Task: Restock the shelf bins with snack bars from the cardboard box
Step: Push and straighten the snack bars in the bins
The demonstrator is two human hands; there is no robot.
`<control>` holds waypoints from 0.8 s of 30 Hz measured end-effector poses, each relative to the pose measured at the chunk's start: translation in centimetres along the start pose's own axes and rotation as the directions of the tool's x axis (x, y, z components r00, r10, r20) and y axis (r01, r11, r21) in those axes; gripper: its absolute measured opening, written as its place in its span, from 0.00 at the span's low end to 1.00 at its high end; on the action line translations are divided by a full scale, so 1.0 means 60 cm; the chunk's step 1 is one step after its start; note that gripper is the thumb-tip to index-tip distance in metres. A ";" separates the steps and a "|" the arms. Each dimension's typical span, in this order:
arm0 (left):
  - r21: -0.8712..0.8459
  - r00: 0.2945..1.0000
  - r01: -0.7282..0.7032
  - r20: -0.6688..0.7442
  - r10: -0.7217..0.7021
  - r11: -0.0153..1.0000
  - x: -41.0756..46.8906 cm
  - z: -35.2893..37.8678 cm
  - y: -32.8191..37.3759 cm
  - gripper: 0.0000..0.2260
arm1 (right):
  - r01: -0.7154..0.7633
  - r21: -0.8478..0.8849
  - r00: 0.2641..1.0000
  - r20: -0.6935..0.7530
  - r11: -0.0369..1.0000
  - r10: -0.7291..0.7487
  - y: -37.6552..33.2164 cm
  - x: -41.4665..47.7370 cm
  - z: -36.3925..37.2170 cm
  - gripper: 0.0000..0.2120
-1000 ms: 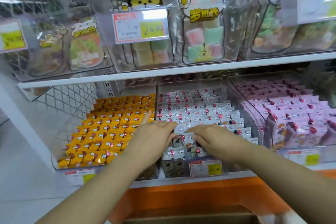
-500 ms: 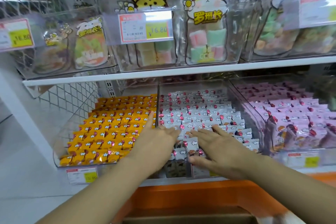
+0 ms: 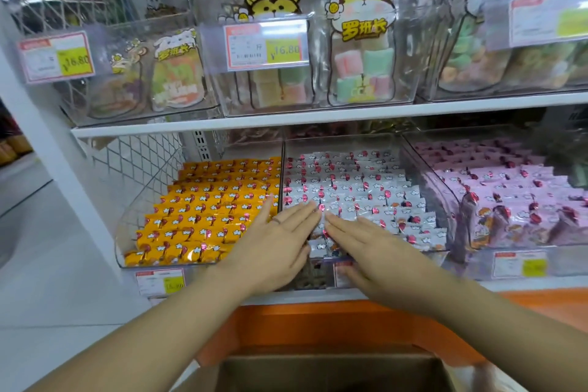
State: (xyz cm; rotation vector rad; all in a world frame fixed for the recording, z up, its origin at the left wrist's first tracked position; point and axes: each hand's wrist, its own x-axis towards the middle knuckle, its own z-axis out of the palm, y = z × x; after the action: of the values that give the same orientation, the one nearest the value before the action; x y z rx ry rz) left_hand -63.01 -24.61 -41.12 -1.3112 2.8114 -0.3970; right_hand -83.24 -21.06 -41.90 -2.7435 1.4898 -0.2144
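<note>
1. Left grip (image 3: 273, 242) and right grip (image 3: 372, 248), curled a second ago, now lie spread flat, holding nothing.
2. White-wrapped snack bars (image 3: 350, 188) lie pressed beneath both grips, in the clear plastic middle bin (image 3: 343, 143).
3. Placement looks done; the brown cardboard box (image 3: 334, 372) sits below the grips.

The left forearm (image 3: 143, 337) and right forearm (image 3: 496, 321) rise from the lower corners toward mid-frame. The left hand (image 3: 273, 248) and right hand (image 3: 366, 248) lie palm down, fingers straight, fingertips nearly meeting; the left thumb splays outward.
</note>
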 end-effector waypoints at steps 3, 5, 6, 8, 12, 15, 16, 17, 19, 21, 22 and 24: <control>0.003 0.999 0.002 -0.033 -0.002 1.000 -0.012 0.023 0.013 0.24 | -0.033 0.016 0.999 -0.019 0.999 0.033 0.006 0.007 0.025 0.29; 0.018 0.999 0.049 0.022 -0.050 0.999 -0.009 0.026 0.019 0.28 | -0.053 0.049 0.997 -0.058 0.997 0.056 0.015 0.022 0.028 0.27; 0.047 0.998 0.063 0.011 -0.063 0.997 -0.006 0.026 0.020 0.31 | -0.063 0.071 0.995 -0.072 0.995 0.068 0.016 0.028 0.027 0.26; 0.070 0.997 0.075 -0.018 -0.074 0.995 -0.002 0.025 0.018 0.32 | -0.050 0.103 0.994 -0.097 0.993 0.060 0.014 0.033 0.023 0.25; -0.125 0.996 0.038 -0.080 -0.048 0.991 -0.007 0.021 0.017 0.23 | 0.001 0.253 0.977 -0.207 0.967 0.054 0.003 0.010 0.021 0.18; -0.216 0.987 0.028 -0.149 -0.061 0.976 -0.003 0.015 0.016 0.16 | -0.079 0.338 0.976 -0.166 0.938 0.142 0.002 0.012 0.009 0.14; -0.208 0.989 0.052 -0.128 -0.080 0.977 0.001 0.014 0.015 0.15 | -0.094 0.335 0.979 -0.138 0.937 0.147 0.004 0.021 0.005 0.14; -0.211 0.990 0.075 -0.104 -0.099 0.975 0.007 0.013 0.014 0.14 | -0.103 0.323 0.982 -0.118 0.941 0.148 0.005 0.029 0.003 0.13; -0.256 0.989 0.094 -0.086 -0.119 0.962 0.016 0.013 0.016 0.11 | -0.125 0.318 0.980 -0.107 0.940 0.167 0.005 0.036 0.001 0.13; -0.332 0.984 0.091 -0.117 -0.137 0.939 0.015 0.019 0.018 0.09 | -0.137 0.338 0.976 -0.112 0.931 0.184 0.003 0.028 0.004 0.13; -0.370 0.979 0.082 -0.147 -0.145 0.925 0.011 0.023 0.020 0.08 | -0.139 0.350 0.974 -0.122 0.926 0.193 0.002 0.022 0.008 0.13; -0.432 0.962 0.058 -0.215 -0.166 0.900 0.006 0.031 0.024 0.06 | -0.140 0.386 0.966 -0.147 0.912 0.211 0.001 0.013 0.011 0.13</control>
State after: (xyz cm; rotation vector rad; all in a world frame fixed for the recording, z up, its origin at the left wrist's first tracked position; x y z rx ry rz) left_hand -64.08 -24.40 -43.21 -1.6067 3.1649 0.0684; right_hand -82.78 -21.81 -42.46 -2.3274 1.5360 -0.6901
